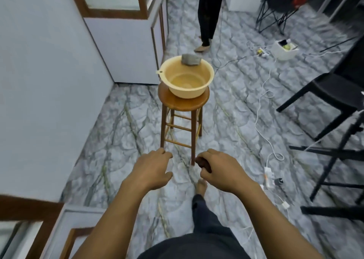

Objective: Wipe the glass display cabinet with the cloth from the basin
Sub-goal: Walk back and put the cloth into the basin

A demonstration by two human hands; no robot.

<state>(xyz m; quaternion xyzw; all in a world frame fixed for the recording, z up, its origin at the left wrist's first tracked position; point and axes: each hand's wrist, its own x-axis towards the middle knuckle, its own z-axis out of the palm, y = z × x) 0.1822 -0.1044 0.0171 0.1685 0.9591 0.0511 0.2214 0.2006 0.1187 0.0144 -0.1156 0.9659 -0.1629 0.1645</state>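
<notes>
Cloth [190, 59]: grey, folded, draped over basin's far rim
Basin [197, 94]: cream plastic, round, upright on wooden stool [171, 101]
Glass display cabinet [126, 48]: brown-framed panes, white base, just left of basin

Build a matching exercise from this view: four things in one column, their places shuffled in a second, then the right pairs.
Things
1. grey folded cloth
2. cream round plastic basin
3. round brown wooden stool
4. black angular chair

Places
A. on the stool's seat
B. on the grey marbled floor, at the right of the view
C. draped over the basin's far rim
D. on the floor, close to the white cabinet with brown-framed glass

Pairs: 1-C, 2-A, 3-D, 4-B
</notes>
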